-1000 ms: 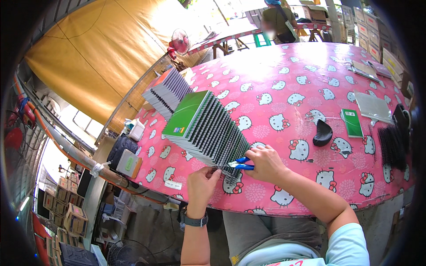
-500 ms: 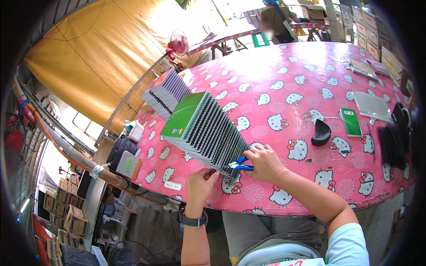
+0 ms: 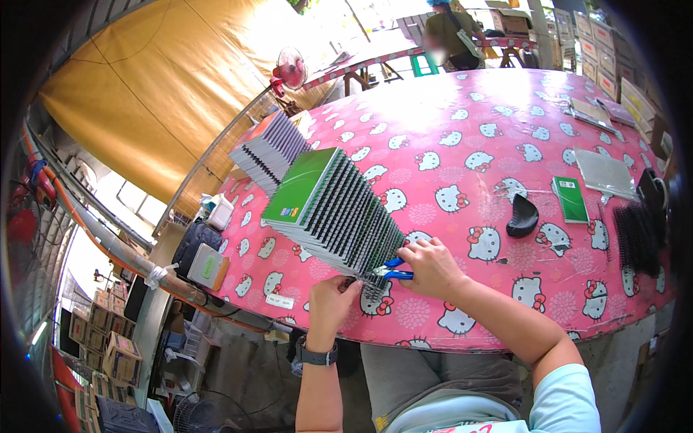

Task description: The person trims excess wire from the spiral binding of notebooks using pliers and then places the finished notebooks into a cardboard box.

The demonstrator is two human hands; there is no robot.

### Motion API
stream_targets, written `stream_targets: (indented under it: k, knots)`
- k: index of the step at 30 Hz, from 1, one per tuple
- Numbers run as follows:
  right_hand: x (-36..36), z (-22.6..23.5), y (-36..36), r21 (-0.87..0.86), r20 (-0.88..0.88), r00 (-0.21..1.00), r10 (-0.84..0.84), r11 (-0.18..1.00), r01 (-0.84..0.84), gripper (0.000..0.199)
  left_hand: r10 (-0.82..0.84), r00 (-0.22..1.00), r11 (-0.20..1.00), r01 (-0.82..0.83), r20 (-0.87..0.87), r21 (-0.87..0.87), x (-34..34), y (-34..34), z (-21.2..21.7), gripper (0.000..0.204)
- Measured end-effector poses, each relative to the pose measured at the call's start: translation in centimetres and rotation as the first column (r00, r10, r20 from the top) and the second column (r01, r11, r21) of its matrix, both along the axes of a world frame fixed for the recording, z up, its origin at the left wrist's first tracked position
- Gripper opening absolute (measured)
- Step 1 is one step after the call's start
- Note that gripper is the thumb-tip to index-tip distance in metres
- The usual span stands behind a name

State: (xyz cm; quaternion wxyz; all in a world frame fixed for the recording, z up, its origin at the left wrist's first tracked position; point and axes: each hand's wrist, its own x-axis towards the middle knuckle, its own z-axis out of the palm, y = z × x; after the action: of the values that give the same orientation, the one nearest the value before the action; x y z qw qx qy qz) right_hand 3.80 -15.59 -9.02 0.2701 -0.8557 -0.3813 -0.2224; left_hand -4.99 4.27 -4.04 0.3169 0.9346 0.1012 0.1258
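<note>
A tall stack of spiral-bound notebooks (image 3: pixel 339 209), green cover on top and black coils facing right, stands at the table's near edge. My right hand (image 3: pixel 433 267) is closed around blue-handled pliers (image 3: pixel 393 270). Their metal jaws reach the coil ends at the stack's lower part. My left hand (image 3: pixel 332 302) is at the bottom corner of the stack, thumb and fingers pinched together. What lies between those fingertips is too small to make out. A dark watch (image 3: pixel 317 356) is on my left wrist.
A second notebook stack (image 3: pixel 267 151) stands behind the first. On the pink patterned table (image 3: pixel 462 325) lie a black curved object (image 3: pixel 522 216), a green notebook (image 3: pixel 571 200), black coils (image 3: pixel 637 238) and a clear plastic sheet (image 3: pixel 605 173). A person (image 3: pixel 453 36) is at the far table.
My left hand has shifted slightly right along the stack's bottom corner. The pliers in my right hand have barely moved.
</note>
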Motion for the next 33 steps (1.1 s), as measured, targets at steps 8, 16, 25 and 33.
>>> stream_targets:
  k: [8, 16, 25, 33]
  knots:
    - [-0.4, 0.7, 0.8, -0.214, -0.357, 0.934, -0.019, 0.975, -0.061, 0.039, -0.035, 0.999, 0.999, 0.035, -0.029, -0.006, 0.4, -0.1, -0.6, 0.025]
    - [-0.2, -0.7, -0.2, -0.148, 0.016, 1.000, -0.004, 0.989, 0.006, 0.035, -0.082, 0.996, 0.993, 0.078, -0.040, -0.094, 0.5, 0.0, -1.3, 0.027]
    - [-0.2, -0.9, -0.7, -0.135, -0.246, 0.969, 0.007, 0.990, -0.041, 0.036, -0.047, 0.997, 0.995, 0.041, -0.064, -0.092, 0.6, 0.2, -2.2, 0.026]
    - [-0.1, -1.0, 0.2, -0.230, -0.265, 0.964, 0.000, 0.971, -0.063, 0.033, -0.069, 0.995, 0.997, 0.071, -0.070, 0.023, 0.7, -0.6, -2.3, 0.025]
